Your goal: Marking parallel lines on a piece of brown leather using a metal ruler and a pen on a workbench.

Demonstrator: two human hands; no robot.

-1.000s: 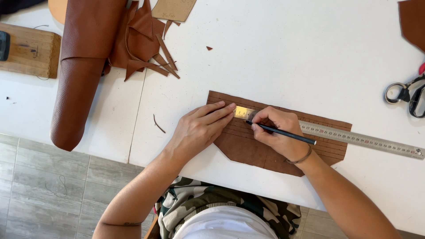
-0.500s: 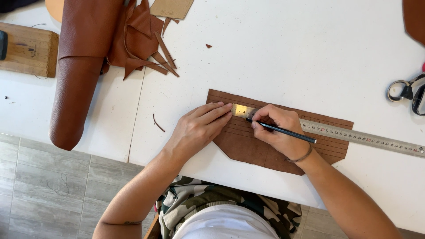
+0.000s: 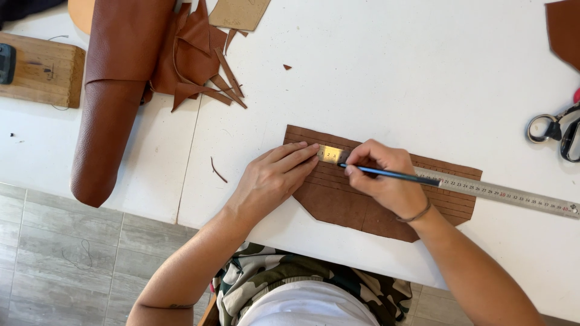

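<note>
Step in hand: marking a line on the flat brown leather piece with parallel scored lines [image 3: 338,202], which lies on the white surface [image 3: 393,78] near its front edge, right in front of the person.

Left hand [image 3: 272,181]: flat, fingers stretched out and pressed down, fingertips on the near end of the long steel ruler [image 3: 501,193] and on the leather beside it. Not clenched, holding nothing, just pinning.

Right hand [image 3: 386,181]: closed in a writing grip on the thin dark blue pencil [image 3: 393,174]. Tip sits at the ruler's edge close to its left end, just beside the left fingertips. Shaft lies nearly along the ruler.

Ruler runs across the leather at a slight slant and sticks out well past the right edge of the piece.

Judgement: the stroke looks to be at its start, near the left end. Next move calls for keeping the left hand's pressure steady so the ruler does not pivot, and running the tip along the edge toward the right; the far end of the ruler is unsupported by any hand, so slip risk is there.

Elsewhere: roll of brown leather [image 3: 115,102] and leather scraps [image 3: 199,66] at upper left, wooden block [image 3: 42,69] at far left, scissors [image 3: 556,130] at the right edge, well apart from the work.
</note>
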